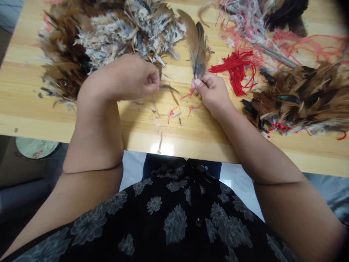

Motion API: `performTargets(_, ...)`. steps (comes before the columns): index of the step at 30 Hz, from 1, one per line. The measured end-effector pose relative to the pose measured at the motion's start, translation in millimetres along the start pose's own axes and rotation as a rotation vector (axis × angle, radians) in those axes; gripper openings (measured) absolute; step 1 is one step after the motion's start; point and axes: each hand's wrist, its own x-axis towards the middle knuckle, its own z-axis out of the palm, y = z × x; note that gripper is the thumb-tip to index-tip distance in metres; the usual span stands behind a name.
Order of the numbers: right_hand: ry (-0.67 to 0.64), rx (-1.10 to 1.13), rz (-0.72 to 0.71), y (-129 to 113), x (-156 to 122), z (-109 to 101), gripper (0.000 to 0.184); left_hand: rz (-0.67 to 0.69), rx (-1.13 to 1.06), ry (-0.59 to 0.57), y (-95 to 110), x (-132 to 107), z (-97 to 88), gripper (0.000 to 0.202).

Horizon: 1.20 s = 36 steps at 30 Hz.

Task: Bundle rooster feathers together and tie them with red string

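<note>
My right hand point(211, 91) pinches a small bunch of brown and dark feathers point(195, 43) by their quill ends, tips pointing away from me. My left hand point(141, 78) is closed beside a large heap of brown, grey and white feathers point(109, 40). Its thumb and fingers are curled together, and whatever lies between them is hidden. A thin dark feather point(169, 88) shows just right of those fingertips. Just beyond my right hand lies a bundle of red threads point(240, 72). Short red thread scraps point(172, 113) and loose bits of feather lie between my hands.
At the right sits a pile of brown feathers point(305, 98) bound with red thread. Behind it are tangled pink and white strings point(248, 22), a grey rod point(278, 55) and black feathers point(289, 16). The wooden table point(196, 142) ends close to my body. A round container point(36, 147) stands below, left.
</note>
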Motion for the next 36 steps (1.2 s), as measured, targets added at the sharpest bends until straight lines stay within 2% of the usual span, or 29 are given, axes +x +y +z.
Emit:
performTargets(1, 0.006, 0.0, 0.007, -2, 0, 1, 0.031, -0.025, -0.013, 0.063, 11, -1, -1.9, 0.014)
performTargets(3, 0.018, 0.003, 0.016, -4, 0, 4, 0.029, -0.029, -0.173, 0.181, 24, 0, 1.3, 0.013)
performTargets(6, 0.031, 0.006, 0.021, -2, 1, 7, 0.029, 0.052, -0.585, 0.302, 27, 14, 24.7, 0.014)
performTargets(10, 0.007, 0.013, 0.013, 1, 4, 9, 0.03, 0.056, -0.998, 0.318, 34, 35, 63.7, 0.026)
performTargets(13, -0.012, 0.047, -0.003, 1, 5, 10, 0.038, -0.028, -1.135, 0.349, 50, 38, 76.8, 0.037)
performTargets(15, -0.009, 0.088, 0.001, 0, 5, 11, 0.043, -0.084, -1.186, 0.338, 59, 37, 78.3, 0.041)
performTargets(18, -0.011, 0.129, 0.029, -2, 6, 12, 0.04, -0.114, -1.215, 0.317, 63, 35, 77.6, 0.044)
performTargets(21, -0.02, 0.137, 0.05, -3, 6, 11, 0.036, -0.1, -1.214, 0.325, 59, 35, 78.3, 0.05)
performTargets(29, -0.022, 0.148, 0.054, -3, 7, 10, 0.046, 0.008, -1.211, 0.37, 47, 40, 86.2, 0.059)
performTargets(36, -0.03, 0.137, 0.062, -3, 8, 9, 0.045, -0.019, -1.148, 0.382, 48, 38, 85.0, 0.053)
